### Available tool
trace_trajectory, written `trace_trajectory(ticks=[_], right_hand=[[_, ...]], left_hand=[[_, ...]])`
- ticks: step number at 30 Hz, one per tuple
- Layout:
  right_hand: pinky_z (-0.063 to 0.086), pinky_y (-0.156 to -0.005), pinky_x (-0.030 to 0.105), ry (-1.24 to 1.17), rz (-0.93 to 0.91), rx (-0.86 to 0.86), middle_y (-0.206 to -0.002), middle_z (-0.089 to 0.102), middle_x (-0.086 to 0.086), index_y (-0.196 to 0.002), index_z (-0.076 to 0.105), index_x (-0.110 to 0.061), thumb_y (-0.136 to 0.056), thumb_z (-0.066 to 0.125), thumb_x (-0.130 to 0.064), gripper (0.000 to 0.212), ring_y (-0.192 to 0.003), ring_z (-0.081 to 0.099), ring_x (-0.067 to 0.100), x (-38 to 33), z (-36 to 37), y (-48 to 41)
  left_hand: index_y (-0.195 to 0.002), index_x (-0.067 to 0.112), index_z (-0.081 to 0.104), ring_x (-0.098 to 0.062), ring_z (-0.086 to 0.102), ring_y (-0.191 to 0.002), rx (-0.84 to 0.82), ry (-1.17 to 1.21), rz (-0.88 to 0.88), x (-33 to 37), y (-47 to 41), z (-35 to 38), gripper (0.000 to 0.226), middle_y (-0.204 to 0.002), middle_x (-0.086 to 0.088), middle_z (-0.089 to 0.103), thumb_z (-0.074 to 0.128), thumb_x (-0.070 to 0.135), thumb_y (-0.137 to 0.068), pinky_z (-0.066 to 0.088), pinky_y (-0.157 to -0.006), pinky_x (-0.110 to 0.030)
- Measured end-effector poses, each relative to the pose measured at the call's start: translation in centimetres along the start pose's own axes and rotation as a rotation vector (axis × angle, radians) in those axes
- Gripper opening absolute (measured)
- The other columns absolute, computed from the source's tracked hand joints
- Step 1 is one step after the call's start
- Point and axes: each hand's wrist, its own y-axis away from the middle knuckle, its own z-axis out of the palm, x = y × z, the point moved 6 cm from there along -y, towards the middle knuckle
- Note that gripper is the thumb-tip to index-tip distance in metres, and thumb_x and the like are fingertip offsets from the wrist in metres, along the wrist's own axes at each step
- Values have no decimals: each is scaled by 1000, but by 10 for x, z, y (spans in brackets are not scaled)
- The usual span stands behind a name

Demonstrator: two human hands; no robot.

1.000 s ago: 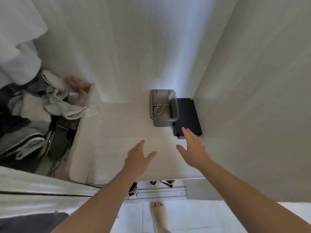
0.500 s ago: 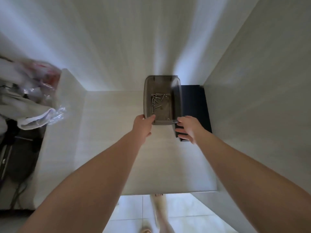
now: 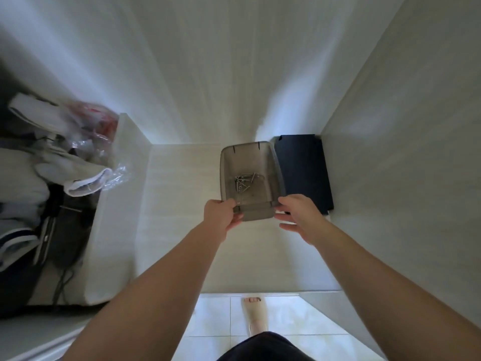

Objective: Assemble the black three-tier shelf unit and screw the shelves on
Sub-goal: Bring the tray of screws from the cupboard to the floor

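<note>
Down at six o'clock, one bare foot [image 3: 253, 316] stands on pale floor tiles [image 3: 213, 316]. Past it lies a white ledge [image 3: 177, 217], and two hands meet over it near the middle. Both hold one grey tray [image 3: 250, 160] by its near end. The left hand [image 3: 221, 217] grips the corner at seven o'clock of the tray, with the thumb on top of the rim and the fingers [image 3: 234, 222] curled under. The right hand [image 3: 303, 217] holds the corner at five o'clock, with the thumb by the rim and the fingers [image 3: 286, 226] only a little bent, reaching below the tray. The rest of the tray sticks out past the fingertips toward twelve o'clock. One small heap of silver screws [image 3: 242, 183] lies in the tray, just beyond the left thumb. They cross over each other, so I cannot count them one by one. At three o'clock of the tray, just beside it, one black shelf board [image 3: 303, 173] lies flat in the corner. Far off at nine o'clock sit a pile of clothes [image 3: 39, 178] and one clear plastic bag [image 3: 114, 175]. A pale wall [image 3: 208, 74] rises behind it all.
</note>
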Motion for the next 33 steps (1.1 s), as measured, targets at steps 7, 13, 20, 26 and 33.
trace_trajectory(ticks=[7, 13, 20, 26, 33], right_hand=[[51, -87, 37, 150, -161, 13, -123, 61, 0, -127, 50, -25, -100, 59, -38, 31, -104, 64, 17, 32, -14, 78], [45, -101, 39, 243, -352, 158, -140, 52, 2, -146, 41, -25, -98, 61, -39, 54, -116, 54, 18, 66, -32, 136], [45, -97, 37, 340, -422, 314, -151, 45, 9, -155, 30, -21, -97, 65, -36, 69, -127, 53, 28, 149, -56, 197], [51, -75, 33, 329, -270, 374, -101, 73, 3, -130, 60, -13, -95, 65, -32, 41, -92, 69, 26, 262, -95, 261], [61, -75, 51, 93, -151, 498, -81, 75, 10, -92, 70, -12, -88, 68, -9, 6, -75, 74, 25, 401, -156, 339]], left_hand=[[-101, 7, 53, -23, 72, -67, 31, -136, 117, -37, 61, -74, 9, -92, -17, 70, 58, 7, -93, 61, -60, -34], [-93, 11, 53, -19, 71, -55, -6, -414, 259, -62, 111, -123, 14, -78, -13, 69, 65, 8, -86, 58, -52, -30], [-93, 11, 58, -21, 64, -55, -189, -739, 350, -109, 169, -137, 14, -72, -13, 64, 65, 5, -82, 57, -53, -30], [-92, 15, 61, -21, 70, -60, -389, -976, 369, -166, 207, -114, 13, -76, -14, 68, 62, 5, -84, 60, -58, -33], [-96, 20, 63, -17, 68, -57, -615, -1189, 425, -236, 259, -32, 16, -78, -8, 67, 64, 9, -84, 62, -63, -36]])
